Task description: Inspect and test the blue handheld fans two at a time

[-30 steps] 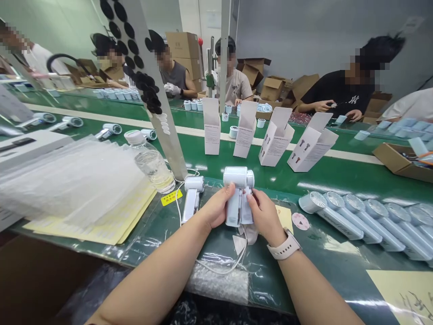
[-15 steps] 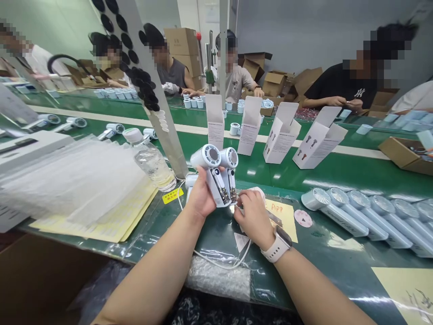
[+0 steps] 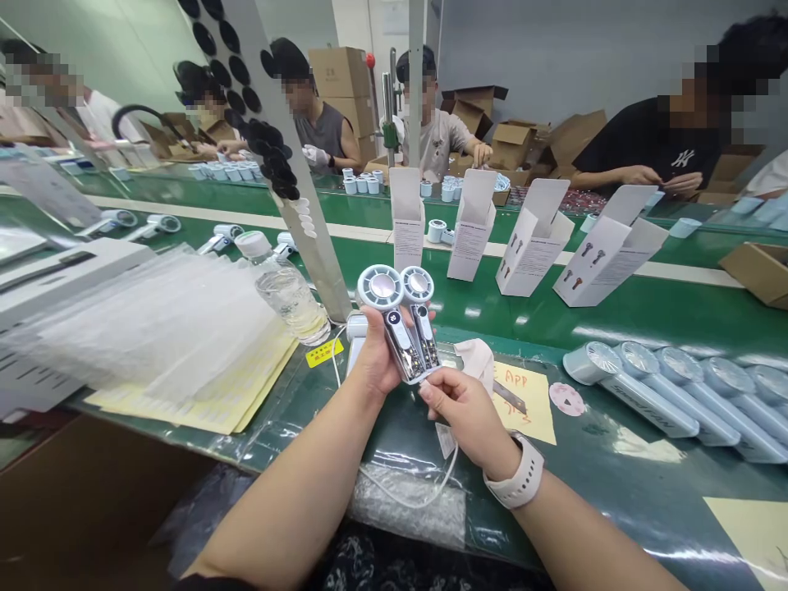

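Two light-blue handheld fans [image 3: 403,341] are gripped side by side in my left hand [image 3: 373,357], their round heads up and their clear handle fronts facing me. One handle has a small round display with digits on it. At the lower end of the handles, my right hand [image 3: 461,406] has thumb and fingers pinched together. A white cable [image 3: 424,502] loops over the table edge and rises to my right hand; its end is hidden by the fingers. Behind my left hand, part of another light-blue fan [image 3: 355,327] shows.
A row of light-blue fans [image 3: 646,394] lies at right. White open boxes [image 3: 533,246] stand on the green conveyor [image 3: 345,238]. At left are a clear bottle [image 3: 289,295], plastic sleeves [image 3: 160,312] and a slanted metal post [image 3: 308,222]. Several co-workers sit opposite.
The fans have tilted so that their heads and handle fronts face me more directly. My right hand has closed into a pinch at the base of the handles. The view has shifted slightly.
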A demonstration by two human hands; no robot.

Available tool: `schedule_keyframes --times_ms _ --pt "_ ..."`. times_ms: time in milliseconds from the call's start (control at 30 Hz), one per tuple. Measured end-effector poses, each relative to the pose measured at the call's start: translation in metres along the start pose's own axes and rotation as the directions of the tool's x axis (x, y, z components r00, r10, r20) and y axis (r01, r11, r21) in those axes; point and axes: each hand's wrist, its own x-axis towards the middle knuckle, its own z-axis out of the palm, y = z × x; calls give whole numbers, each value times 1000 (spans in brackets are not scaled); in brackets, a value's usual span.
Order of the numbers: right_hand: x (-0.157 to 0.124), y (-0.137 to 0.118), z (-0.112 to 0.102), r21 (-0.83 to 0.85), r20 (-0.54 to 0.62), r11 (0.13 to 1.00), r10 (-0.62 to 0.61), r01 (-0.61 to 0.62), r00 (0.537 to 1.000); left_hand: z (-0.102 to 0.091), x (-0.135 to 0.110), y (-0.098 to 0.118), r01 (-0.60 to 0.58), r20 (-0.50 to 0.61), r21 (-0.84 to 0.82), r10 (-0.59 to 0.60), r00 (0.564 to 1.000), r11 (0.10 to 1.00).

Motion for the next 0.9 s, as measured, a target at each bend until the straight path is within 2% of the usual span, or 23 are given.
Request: schedule_keyframes --times_ms 67,133,267,433,600,700,800,900 --pt "-2 4 4 2 -39 1000 -9 9 999 2 -1 -2 5 8 10 -5 1000 1000" --pt "-3 8 7 23 -60 1000 1 0 998 4 -2 -4 -43 -16 24 43 999 999" --pt "-2 14 10 28 -46 1000 16 -14 999 5 -3 -8 -121 -70 61 126 990 991" --pt "-4 10 8 -20 -2 997 -73 73 997 8 -5 -5 -33 -44 -15 32 999 999" --pt "-10 5 8 -51 63 983 -174 178 983 10 -6 -2 -18 -47 -125 12 999 992" --pt "-10 3 7 -142 36 955 -257 259 966 7 -3 1 5 -57 -176 -16 998 984" --pt "-7 2 3 -172 -57 970 -183 171 981 6 -3 4 -5 -46 -147 -2 999 989" --pt "-4 2 0 -105 -110 992 -82 71 990 8 -5 5 -13 -29 -89 10 1000 996"
